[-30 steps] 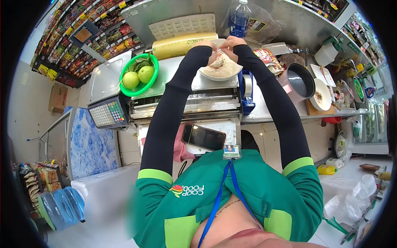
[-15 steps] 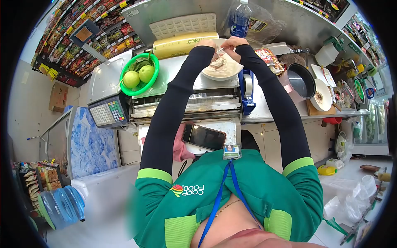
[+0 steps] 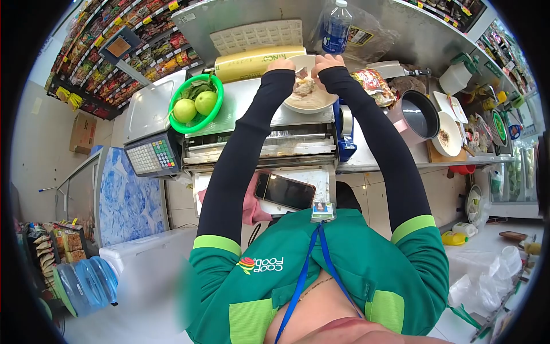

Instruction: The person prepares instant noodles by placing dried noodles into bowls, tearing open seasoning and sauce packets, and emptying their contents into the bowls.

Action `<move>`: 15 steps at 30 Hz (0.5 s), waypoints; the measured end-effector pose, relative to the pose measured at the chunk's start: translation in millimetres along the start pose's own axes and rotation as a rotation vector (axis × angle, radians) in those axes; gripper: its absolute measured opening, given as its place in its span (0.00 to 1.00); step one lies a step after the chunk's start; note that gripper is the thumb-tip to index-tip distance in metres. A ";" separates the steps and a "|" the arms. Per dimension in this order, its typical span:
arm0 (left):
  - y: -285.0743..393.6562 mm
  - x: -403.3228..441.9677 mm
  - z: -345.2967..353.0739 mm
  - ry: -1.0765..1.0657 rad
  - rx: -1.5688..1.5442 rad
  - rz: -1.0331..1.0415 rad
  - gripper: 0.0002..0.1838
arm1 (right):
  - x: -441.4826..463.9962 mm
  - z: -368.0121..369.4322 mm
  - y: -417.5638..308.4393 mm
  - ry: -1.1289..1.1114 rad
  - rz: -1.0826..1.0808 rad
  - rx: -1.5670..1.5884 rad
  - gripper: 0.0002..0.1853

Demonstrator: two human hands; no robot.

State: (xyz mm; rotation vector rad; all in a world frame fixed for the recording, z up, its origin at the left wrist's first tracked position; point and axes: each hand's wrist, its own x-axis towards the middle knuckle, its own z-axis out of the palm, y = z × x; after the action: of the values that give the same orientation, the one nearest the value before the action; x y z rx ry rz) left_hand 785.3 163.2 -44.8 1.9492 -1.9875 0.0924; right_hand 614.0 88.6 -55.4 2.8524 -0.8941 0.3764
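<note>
A white bowl (image 3: 312, 102) with pale, wet-looking food in it stands on the metal wrapping machine. Over its left rim is my left hand (image 3: 282, 66), its fingers curled and partly hidden by the black sleeve. My right hand (image 3: 328, 65) is closed at the bowl's upper right rim, with the fingers bent together. A small brownish piece (image 3: 301, 73) shows beside the left fingers, above the food. What either hand grips is too small or hidden to make out.
Left of the bowl are a green basket (image 3: 219, 103) of round green fruit and a yellow film roll (image 3: 252, 63). To the right lie snack packets (image 3: 372, 86), a large knife (image 3: 395, 70), a pot (image 3: 419, 114) and a second bowl (image 3: 448, 135). A water bottle (image 3: 336, 28) stands behind.
My hands were close together over the bowl and are now farther apart, the left one toward the left rim. More of the food shows between them. The whole view has shifted slightly.
</note>
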 end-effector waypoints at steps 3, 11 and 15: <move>-2.2 -6.0 -3.9 -0.024 -0.009 -0.034 0.11 | 3.5 4.6 0.9 -0.033 0.002 0.009 0.04; 3.8 -14.4 -14.6 -0.023 -0.125 -0.075 0.11 | 7.1 6.4 2.8 -0.120 0.010 0.048 0.05; 3.2 -16.6 -14.0 0.019 -0.130 -0.060 0.11 | 5.0 4.5 4.0 -0.103 -0.003 0.053 0.05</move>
State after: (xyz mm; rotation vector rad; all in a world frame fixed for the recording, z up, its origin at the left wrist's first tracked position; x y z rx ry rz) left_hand 784.7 183.2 -35.9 1.9168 -1.8720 -0.0325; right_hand 616.5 81.7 -58.1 2.9451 -0.9108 0.2594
